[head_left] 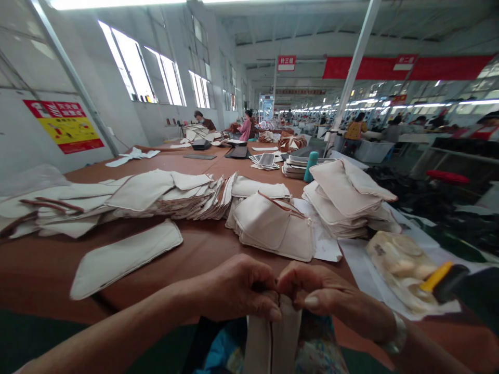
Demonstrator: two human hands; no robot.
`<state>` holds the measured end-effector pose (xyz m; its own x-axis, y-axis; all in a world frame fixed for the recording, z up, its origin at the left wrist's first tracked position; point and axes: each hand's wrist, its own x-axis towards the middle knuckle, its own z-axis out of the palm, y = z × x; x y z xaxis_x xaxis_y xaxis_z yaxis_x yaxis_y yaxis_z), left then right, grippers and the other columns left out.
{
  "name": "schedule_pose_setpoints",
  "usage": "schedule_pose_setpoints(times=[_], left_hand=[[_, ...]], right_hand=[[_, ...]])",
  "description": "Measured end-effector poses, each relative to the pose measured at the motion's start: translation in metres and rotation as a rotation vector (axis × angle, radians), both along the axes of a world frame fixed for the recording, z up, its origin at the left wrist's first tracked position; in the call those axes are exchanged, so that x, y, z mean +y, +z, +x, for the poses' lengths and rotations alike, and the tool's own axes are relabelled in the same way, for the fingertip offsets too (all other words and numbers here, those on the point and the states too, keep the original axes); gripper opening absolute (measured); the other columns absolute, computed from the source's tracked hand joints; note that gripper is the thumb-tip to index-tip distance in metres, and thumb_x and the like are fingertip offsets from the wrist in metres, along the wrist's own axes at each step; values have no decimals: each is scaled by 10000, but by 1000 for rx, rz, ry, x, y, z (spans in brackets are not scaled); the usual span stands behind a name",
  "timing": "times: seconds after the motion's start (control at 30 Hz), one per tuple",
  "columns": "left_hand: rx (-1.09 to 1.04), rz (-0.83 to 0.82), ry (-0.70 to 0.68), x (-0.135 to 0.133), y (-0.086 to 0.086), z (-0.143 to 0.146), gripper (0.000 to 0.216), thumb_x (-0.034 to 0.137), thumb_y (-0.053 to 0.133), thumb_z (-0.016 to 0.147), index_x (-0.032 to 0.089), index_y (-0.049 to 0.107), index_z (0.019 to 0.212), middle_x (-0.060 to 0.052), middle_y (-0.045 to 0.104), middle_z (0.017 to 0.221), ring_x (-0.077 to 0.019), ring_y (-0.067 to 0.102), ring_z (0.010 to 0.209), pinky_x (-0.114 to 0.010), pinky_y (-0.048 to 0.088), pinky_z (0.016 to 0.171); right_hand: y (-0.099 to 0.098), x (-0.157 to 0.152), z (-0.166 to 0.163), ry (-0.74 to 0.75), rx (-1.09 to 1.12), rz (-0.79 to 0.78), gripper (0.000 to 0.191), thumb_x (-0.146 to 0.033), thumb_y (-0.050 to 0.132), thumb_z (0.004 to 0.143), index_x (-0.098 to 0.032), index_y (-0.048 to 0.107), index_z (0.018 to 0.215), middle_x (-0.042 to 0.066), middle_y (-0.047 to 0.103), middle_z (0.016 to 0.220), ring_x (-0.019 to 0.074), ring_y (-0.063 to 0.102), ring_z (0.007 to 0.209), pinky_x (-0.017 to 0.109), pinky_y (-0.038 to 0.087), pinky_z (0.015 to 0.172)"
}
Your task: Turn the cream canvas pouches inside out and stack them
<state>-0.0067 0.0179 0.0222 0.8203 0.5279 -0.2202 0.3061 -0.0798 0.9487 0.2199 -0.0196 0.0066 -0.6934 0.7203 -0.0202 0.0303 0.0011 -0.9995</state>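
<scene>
My left hand (237, 288) and my right hand (317, 296) meet at the near edge of the brown table (202, 244). Both are closed, pinching the top of a cream fabric piece (273, 337) that hangs down toward my lap. A flat cream fabric panel (125, 257) lies on the table just left of my left hand. A stack of folded cream pieces (276, 226) with brown trim sits right beyond my hands.
A long spread of fabric pieces (117, 200) runs across the left. Another stack (346, 200) is at right, a teal spool (311, 166) behind it. A plastic bag (401, 267) and yellow-handled tool (440, 278) lie at right. People work at far tables.
</scene>
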Motion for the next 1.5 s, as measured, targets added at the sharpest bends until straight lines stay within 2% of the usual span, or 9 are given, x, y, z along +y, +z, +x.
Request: schedule_pose_setpoints(times=[0.2,0.33,0.5,0.63,0.8,0.93,1.17,1.33,1.5], left_hand=[[-20,-52,91,-7,-11,5,325,440,629,832,116,611,815,32,455,699,-100,357,646,-199,283,558],[-19,-98,69,-10,-7,7,301,418,581,864,123,595,804,37,429,693,-98,326,634,-204,263,549],[25,-35,61,-15,0,13,262,367,525,893,143,539,757,46,397,688,-98,322,639,-205,270,555],[108,58,104,-15,-5,14,278,367,509,896,153,503,718,54,368,657,-94,309,617,-203,259,525],[81,-21,120,-10,-14,14,299,421,547,858,133,573,781,42,413,671,-96,340,616,-193,278,516],[131,-16,118,-8,-16,16,289,402,640,780,116,634,822,43,439,653,-89,339,588,-188,262,484],[133,-141,259,-12,-23,24,189,290,639,704,131,568,633,64,374,534,-72,266,500,-209,168,419],[-28,-464,321,-18,-30,29,103,202,620,611,117,639,667,36,512,552,-77,357,478,-204,236,443],[-140,-567,333,-22,-37,29,322,411,740,664,117,610,688,30,500,572,-72,363,481,-199,252,457]], right_hand=[[-18,-11,-3,-109,-116,90,260,-380,619,880,-171,509,989,-19,460,792,107,384,667,211,316,567],[-28,-10,-3,-94,-112,77,296,-443,569,904,-149,542,926,-14,473,775,110,384,676,217,316,575],[-34,-14,-9,-218,-61,113,336,-465,619,858,-144,520,835,-24,454,736,111,371,674,219,312,579],[-33,-14,-9,-232,-73,60,313,-412,590,886,-134,525,758,-29,445,677,99,348,624,215,286,543],[-36,-14,-8,-292,-54,-6,293,-400,591,881,-131,556,772,-25,474,667,97,370,606,204,302,536],[-40,-16,-10,-372,-145,130,256,-365,591,883,-135,575,770,-16,499,659,106,395,599,207,325,532],[-40,-22,-14,-477,-215,318,69,-193,570,840,-155,602,793,-4,529,667,127,463,594,226,376,549],[-48,-26,-4,-355,-195,741,139,-128,492,871,-170,621,903,29,535,723,149,496,644,257,363,587],[-56,-29,8,-208,-337,1043,244,-112,485,895,-208,555,1109,58,600,796,173,505,667,285,344,600]])
